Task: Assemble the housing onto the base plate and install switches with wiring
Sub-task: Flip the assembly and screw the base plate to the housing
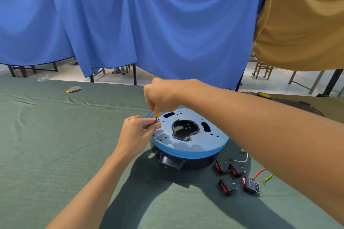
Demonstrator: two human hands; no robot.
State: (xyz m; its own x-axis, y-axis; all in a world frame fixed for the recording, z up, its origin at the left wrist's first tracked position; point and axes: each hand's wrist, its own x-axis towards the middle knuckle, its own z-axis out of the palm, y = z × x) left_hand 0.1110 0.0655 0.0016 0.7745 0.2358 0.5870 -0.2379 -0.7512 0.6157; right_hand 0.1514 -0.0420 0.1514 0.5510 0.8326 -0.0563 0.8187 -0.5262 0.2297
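At ten o'clock on the rim of the base plate (195, 141), grips a screwdriver (157, 115) with the right hand (163, 96), fingers (158, 105) curled round the yellow handle, shaft pointing down. Pinches the lower shaft with the left hand (136, 134), thumb and fingers (149, 123) closed narrow on it at the plate's edge; tip hidden behind them, so cannot tell what it meets. Beneath both hands, pale metal plate lying flat on the round black housing (197, 164), blue band round the rim, mid-counter (55, 145) on green cloth. At four o'clock of the housing, four black-and-red switches (228, 187) loose on the cloth, near but apart from it. Just beyond, toward three o'clock, white, red and green-yellow wires (260, 172). Behind the counter, blue cloth (149, 24) hanging at twelve o'clock, tan cloth (297, 24) at two.
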